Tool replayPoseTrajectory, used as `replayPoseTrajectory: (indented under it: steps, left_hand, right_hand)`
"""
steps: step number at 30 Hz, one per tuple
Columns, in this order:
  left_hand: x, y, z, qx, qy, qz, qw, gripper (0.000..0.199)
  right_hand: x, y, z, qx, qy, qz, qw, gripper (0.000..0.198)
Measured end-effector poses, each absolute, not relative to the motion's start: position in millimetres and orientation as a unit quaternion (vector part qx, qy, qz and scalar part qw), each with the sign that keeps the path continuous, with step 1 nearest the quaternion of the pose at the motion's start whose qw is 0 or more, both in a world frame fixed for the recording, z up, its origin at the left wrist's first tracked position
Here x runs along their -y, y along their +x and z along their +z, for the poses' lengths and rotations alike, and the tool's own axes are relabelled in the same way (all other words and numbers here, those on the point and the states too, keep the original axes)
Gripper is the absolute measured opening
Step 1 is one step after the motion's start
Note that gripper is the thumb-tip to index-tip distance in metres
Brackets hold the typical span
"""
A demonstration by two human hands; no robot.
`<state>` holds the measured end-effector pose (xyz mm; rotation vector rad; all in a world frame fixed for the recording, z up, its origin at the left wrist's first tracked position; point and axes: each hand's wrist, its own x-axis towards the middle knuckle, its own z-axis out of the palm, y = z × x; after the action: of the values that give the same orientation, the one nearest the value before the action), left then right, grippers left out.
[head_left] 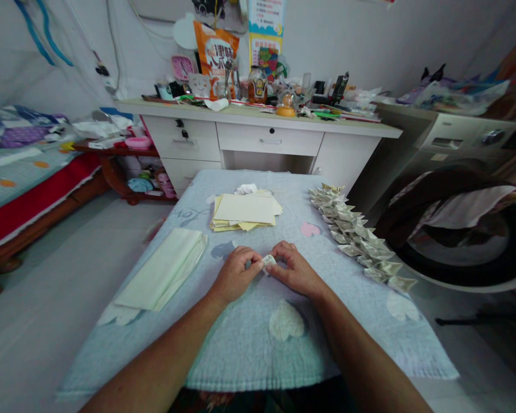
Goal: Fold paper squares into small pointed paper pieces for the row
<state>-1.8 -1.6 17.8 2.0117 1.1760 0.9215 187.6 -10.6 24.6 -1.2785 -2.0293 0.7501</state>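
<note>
Between my two hands is a small folded piece of paper (269, 262), pale with faint printing. My left hand (237, 271) pinches its left side with thumb and forefinger. On the other side my right hand (296, 268) grips it, fingers curled. Both hands are just above the cloth-covered table (241, 350). Beyond them lies a stack of cream and yellow paper sheets (245, 209). A folded pale green bundle of paper or cloth (161, 269) rests to the left. Along the right side run rows of folded paper boats (356, 232), pointed and greyish.
A white desk (266, 129) crowded with jars, a clock and an orange bag (217, 60) stands behind the table. At right is a washing machine (460, 135) with its door open and clothes hanging out. A bed (34, 172) is at left.
</note>
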Motion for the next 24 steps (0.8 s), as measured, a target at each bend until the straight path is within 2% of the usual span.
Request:
replayPoseTrajectory:
  steps: [10, 16, 24]
  left_hand:
    - [0.8, -2.8, 16.5, -0.449, 0.747, 0.37, 0.322, 0.02]
    - [3.5, -1.7, 19.5, -0.442, 0.746, 0.354, 0.351, 0.019]
    - [1.7, 2.5, 13.6, -0.408, 0.676, 0.369, 0.491, 0.014]
  right_hand:
    - [8.6, 183.6, 20.7, 0.75, -0.448, 0.324, 0.363, 0.026]
    - [8.8, 184.0, 26.1, 0.76, -0.455, 0.323, 0.333, 0.031]
    - [11.6, 182.2, 27.5, 0.789, -0.436, 0.304, 0.309, 0.029]
